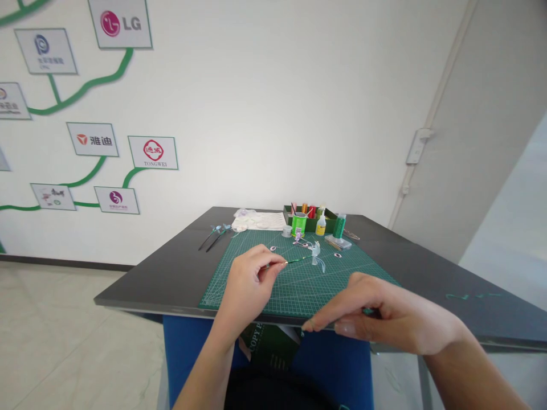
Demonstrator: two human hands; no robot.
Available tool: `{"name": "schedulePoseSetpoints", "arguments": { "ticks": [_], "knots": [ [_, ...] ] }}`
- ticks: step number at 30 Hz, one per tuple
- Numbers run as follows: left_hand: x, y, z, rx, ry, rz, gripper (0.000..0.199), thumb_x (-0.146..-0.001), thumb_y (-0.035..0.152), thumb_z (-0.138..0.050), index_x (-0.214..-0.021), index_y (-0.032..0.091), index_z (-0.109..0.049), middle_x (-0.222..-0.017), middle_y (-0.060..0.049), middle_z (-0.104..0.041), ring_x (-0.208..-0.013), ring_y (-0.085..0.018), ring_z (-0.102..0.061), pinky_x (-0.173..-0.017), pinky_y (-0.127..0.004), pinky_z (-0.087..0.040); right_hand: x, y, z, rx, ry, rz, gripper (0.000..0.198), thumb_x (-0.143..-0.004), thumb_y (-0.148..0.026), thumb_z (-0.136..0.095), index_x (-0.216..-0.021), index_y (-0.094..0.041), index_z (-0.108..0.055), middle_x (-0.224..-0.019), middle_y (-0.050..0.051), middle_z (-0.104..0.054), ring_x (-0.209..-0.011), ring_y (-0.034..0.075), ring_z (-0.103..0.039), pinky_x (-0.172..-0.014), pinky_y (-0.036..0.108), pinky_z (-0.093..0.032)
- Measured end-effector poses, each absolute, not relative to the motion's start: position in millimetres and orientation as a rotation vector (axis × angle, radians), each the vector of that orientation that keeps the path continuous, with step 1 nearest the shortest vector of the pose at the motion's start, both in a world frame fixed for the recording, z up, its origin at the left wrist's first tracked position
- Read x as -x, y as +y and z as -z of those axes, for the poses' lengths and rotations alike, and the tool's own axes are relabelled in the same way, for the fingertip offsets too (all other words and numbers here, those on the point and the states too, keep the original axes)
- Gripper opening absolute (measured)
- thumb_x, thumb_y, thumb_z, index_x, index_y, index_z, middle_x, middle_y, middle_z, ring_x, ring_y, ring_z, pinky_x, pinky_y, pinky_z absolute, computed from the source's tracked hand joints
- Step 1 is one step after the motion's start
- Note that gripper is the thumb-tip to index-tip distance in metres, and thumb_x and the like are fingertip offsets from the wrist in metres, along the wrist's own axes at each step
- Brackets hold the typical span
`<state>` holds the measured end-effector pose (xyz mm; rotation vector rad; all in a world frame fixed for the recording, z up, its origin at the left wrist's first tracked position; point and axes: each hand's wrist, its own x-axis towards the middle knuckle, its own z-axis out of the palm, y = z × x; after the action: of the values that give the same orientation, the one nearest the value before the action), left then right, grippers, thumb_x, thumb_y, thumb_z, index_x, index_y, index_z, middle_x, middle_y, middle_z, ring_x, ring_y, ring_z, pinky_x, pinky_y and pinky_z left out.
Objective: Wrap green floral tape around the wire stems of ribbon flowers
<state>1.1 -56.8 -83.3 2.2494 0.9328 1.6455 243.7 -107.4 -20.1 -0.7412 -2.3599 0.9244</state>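
My left hand [252, 279] is closed in a pinch on a thin green-wrapped stem [297, 260] above the cutting mat. At the stem's far end is a pale bluish-white flower [316, 249] with thin trailing petals. Lower down, at the table's front edge, my right hand [384, 313] has its fingers curled, index finger and thumb pointing left. A tiny pale-green bit shows at the index fingertip; whatever the hand holds is too small to make out. Small oval pieces [337, 255] and a purplish ornament [298, 237] lie beyond the flower.
A green cutting mat [248, 290] covers the middle of the dark table [158, 273]. Behind are a green can [299, 224], a glue bottle [321, 224], a green thread spool [339, 226] and a tray [331, 223] of spools. Two dark hairpin-like sticks [213, 239] lie left; thread scraps [457, 296] lie right.
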Motion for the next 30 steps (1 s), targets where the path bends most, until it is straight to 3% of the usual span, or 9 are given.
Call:
{"name": "schedulePoseSetpoints", "arguments": {
  "ticks": [5, 10, 15, 22, 27, 30],
  "knots": [
    [-6, -65, 82, -2.325, 0.887, -1.581, 0.021, -0.098, 0.008, -0.066, -0.086, 0.017, -0.080, -0.076, -0.001, -0.066, -0.062, -0.012, -0.054, -0.057, -0.024, -0.037, -235, -95, -22, 0.644, -2.481, -0.821, 0.033, -0.104, -0.040, -0.066, -0.121, -0.020, -0.087, -0.058, -0.002, -0.057, -0.049, 0.010, -0.030, -0.046, 0.026, -0.021],
    [-7, -72, 80, -2.351, 0.798, -1.594, 0.019, -0.101, 0.012, -0.066, -0.090, 0.017, -0.080, -0.079, -0.001, -0.068, -0.062, -0.011, -0.055, -0.058, -0.024, -0.039, -232, -54, -53, 0.584, -2.473, -0.935, 0.040, -0.108, -0.035, -0.063, -0.136, -0.010, -0.077, -0.053, -0.011, -0.032, -0.046, 0.007, -0.025, -0.043, 0.024, -0.018],
    [-5, -77, 79, -2.376, 0.792, -1.620, 0.019, -0.102, 0.012, -0.065, -0.092, 0.016, -0.080, -0.081, -0.002, -0.068, -0.063, -0.011, -0.056, -0.060, -0.024, -0.041, -230, -15, -57, 0.722, -2.461, -1.071, 0.043, -0.107, -0.036, -0.064, -0.138, -0.008, -0.075, -0.051, -0.013, -0.028, -0.044, 0.007, -0.021, -0.043, 0.024, -0.013],
    [-1, -74, 78, -2.366, 0.825, -1.676, 0.017, -0.101, 0.011, -0.066, -0.091, 0.015, -0.079, -0.080, -0.001, -0.067, -0.061, -0.010, -0.053, -0.058, -0.023, -0.040, -236, 10, -28, 0.900, -2.374, -1.157, 0.042, -0.103, -0.037, -0.065, -0.136, -0.012, -0.077, -0.048, -0.013, -0.028, -0.043, 0.008, -0.020, -0.041, 0.023, -0.012],
    [4, -66, 80, -2.325, 0.927, -1.711, 0.018, -0.099, 0.009, -0.067, -0.087, 0.016, -0.079, -0.077, 0.000, -0.067, -0.062, -0.011, -0.055, -0.058, -0.024, -0.038, -238, 12, 22, 0.985, -2.340, -1.308, 0.043, -0.096, -0.041, -0.072, -0.125, -0.012, -0.082, -0.049, -0.013, -0.032, -0.042, 0.006, -0.022, -0.041, 0.020, -0.018],
    [5, -61, 83, -2.282, 0.982, -1.708, 0.020, -0.098, 0.009, -0.067, -0.084, 0.017, -0.078, -0.076, 0.000, -0.068, -0.061, -0.011, -0.054, -0.058, -0.024, -0.037, -242, -1, 52, 0.964, -2.332, -1.345, 0.050, -0.098, -0.048, -0.066, -0.127, -0.009, -0.081, -0.045, -0.014, -0.027, -0.039, 0.007, -0.021, -0.040, 0.021, -0.017]
  ]
}}
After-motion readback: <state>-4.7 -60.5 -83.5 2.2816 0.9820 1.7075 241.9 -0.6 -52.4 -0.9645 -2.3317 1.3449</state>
